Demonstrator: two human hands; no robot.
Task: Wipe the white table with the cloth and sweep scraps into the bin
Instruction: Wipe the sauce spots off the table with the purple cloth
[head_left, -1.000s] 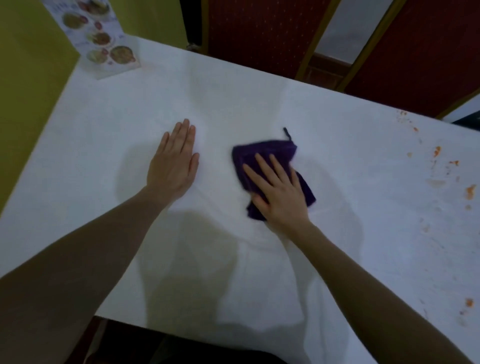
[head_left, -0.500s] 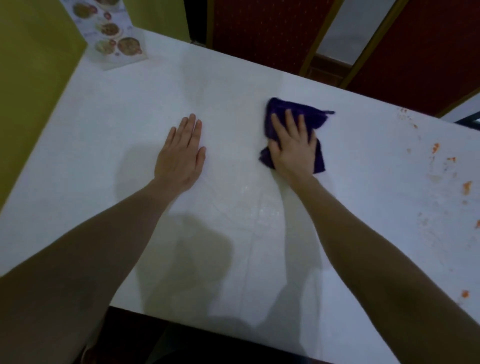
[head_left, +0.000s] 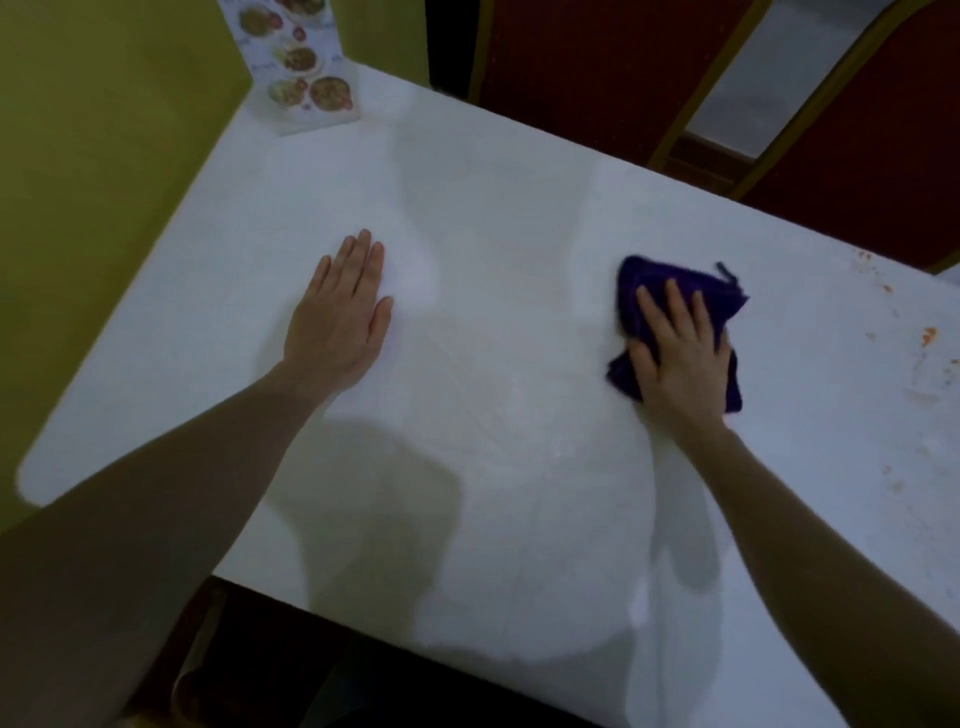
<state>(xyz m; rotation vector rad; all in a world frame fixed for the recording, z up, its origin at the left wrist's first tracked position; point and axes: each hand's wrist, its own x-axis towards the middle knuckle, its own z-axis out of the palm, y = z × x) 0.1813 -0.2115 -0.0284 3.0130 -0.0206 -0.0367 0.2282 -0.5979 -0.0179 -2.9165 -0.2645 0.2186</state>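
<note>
Here the white table (head_left: 509, 218) fills most of the view, and every place below is given from the purple cloth (head_left: 675, 283) that lies on it. The right hand (head_left: 680, 358) rests flat on the cloth's near half, fingers spread and pressing down rather than closed around it; the cloth's far edge and a small loop at its far right corner stick out beyond the fingertips. Well to the left of the cloth, the left hand (head_left: 340, 319) lies palm-down on bare tabletop, fingers together and straight, holding nothing. Between the two hands the surface is open, with faint streaks across it. To the right of the cloth, orange scraps and smears (head_left: 928, 335) dot the table out toward the picture's right side, apart from the cloth. Beyond the cloth, the table's far edge runs close by on a slant, with red panels framed in yellowish trim (head_left: 597, 67) behind it. Far to the left and beyond, a menu card with food photos (head_left: 301, 78) stands at the table's far left corner against a yellow-green wall (head_left: 104, 156); the table's left edge runs along that wall down to a rounded near corner. Toward the viewer from the cloth there is a broad bare stretch, shadowed, ending at the near edge with darkness below.
</note>
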